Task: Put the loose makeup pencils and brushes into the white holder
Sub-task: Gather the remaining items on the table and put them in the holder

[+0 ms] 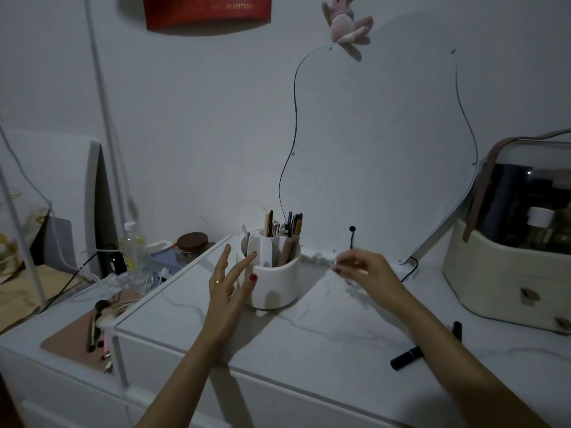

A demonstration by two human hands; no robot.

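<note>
— White holder (272, 273) sits on the marble top (324, 329), pencils (282, 234) upright inside. Hands?
— Left hand (227, 279) spread open beside the holder; right hand (361, 268) right of it, blurred, grip unclear.

A home bedroom's vanity corner: a wavy-edged frameless wall mirror (383, 143) above a white marble-patterned dresser top (324, 329), a cream cosmetics case with clear lid (506, 273), a pink plush toy (346, 23).
</note>
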